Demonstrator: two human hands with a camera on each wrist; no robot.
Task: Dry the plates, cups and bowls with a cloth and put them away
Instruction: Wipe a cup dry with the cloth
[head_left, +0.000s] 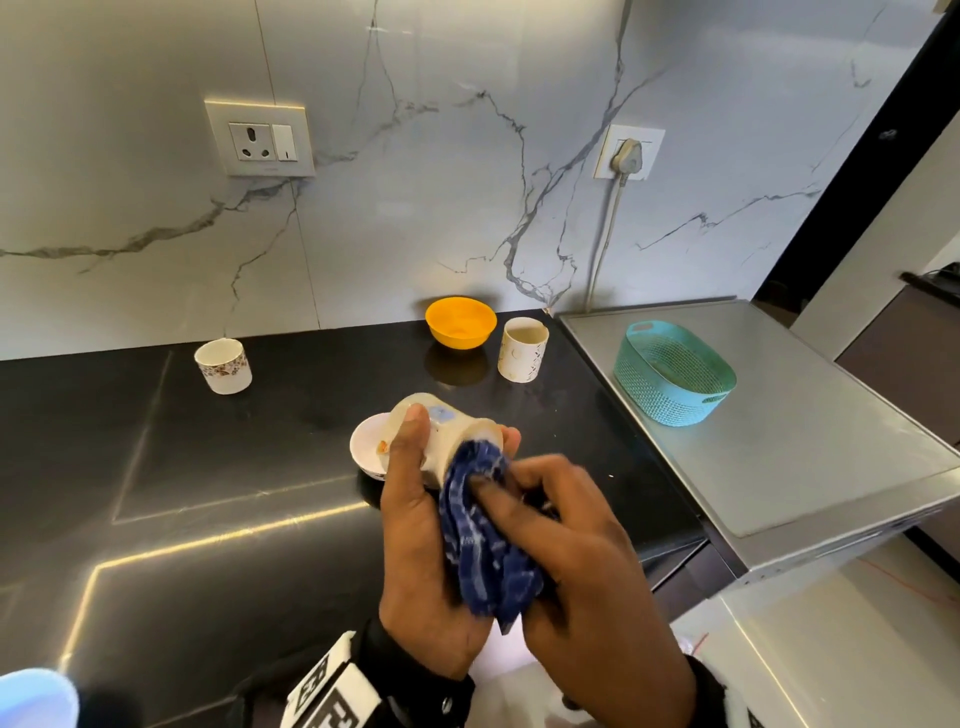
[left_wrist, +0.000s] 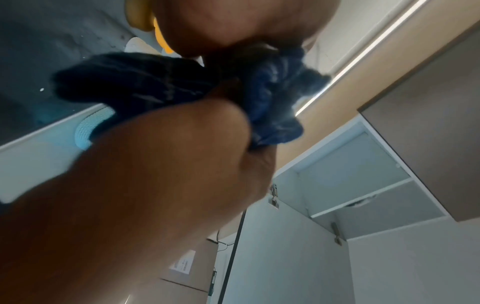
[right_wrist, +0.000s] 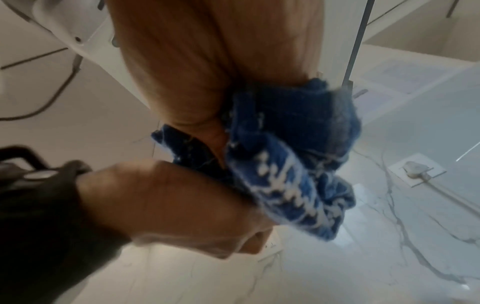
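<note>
Your left hand gripped a cream cup, held on its side in the air above the front part of the black counter, thumb over its wall. Your right hand clutched a bunched blue cloth and pressed it into the cup's mouth. Just behind the cup a small white bowl sat on the counter. Near the back edge stood an orange bowl and, beside it, a tall white cup; a flowered cup stood well apart toward the back left. A teal basket rested on the steel top at the counter's right end.
</note>
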